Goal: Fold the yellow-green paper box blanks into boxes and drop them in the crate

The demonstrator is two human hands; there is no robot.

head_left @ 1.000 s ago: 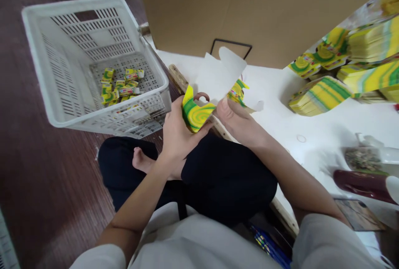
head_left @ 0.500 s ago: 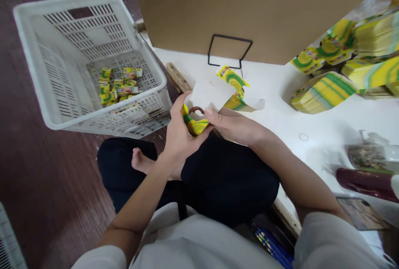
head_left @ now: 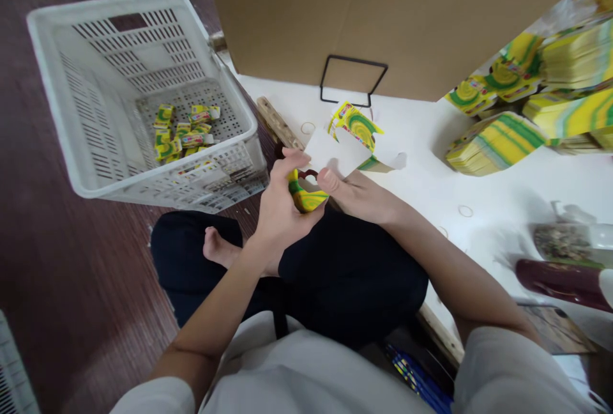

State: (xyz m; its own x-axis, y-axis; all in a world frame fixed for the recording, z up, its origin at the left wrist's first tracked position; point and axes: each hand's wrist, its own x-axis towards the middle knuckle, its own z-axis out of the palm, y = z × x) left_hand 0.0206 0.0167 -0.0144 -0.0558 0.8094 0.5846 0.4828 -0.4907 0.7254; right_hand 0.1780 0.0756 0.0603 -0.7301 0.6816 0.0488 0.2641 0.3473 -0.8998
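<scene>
Between my two hands is a yellow-green printed carton [head_left: 306, 200], partly folded, with its white inner side [head_left: 338, 153] turned up. My left hand [head_left: 282, 203] curls around its left end, thumb below and fingers above. On the other side, my right hand [head_left: 357, 193] pinches the card with the thumb on top; its other fingers are hidden underneath. A rounded cut-out shows in the card between the hands. Just beyond, another yellow-green carton piece [head_left: 359, 126] lies on the white table [head_left: 412, 190].
At left stands a white plastic crate [head_left: 158, 190] with several small yellow boxes [head_left: 184, 136] inside. A large cardboard box [head_left: 383, 18] rises behind the table. Stacks of flat cartons [head_left: 498, 142], a jar [head_left: 565, 241], a dark red cylinder [head_left: 560, 283] and a phone [head_left: 558, 328] sit at right.
Both hands have shifted slightly right with the carton. The white panel has tilted and moved right, uncovering a rubber band on the table.
</scene>
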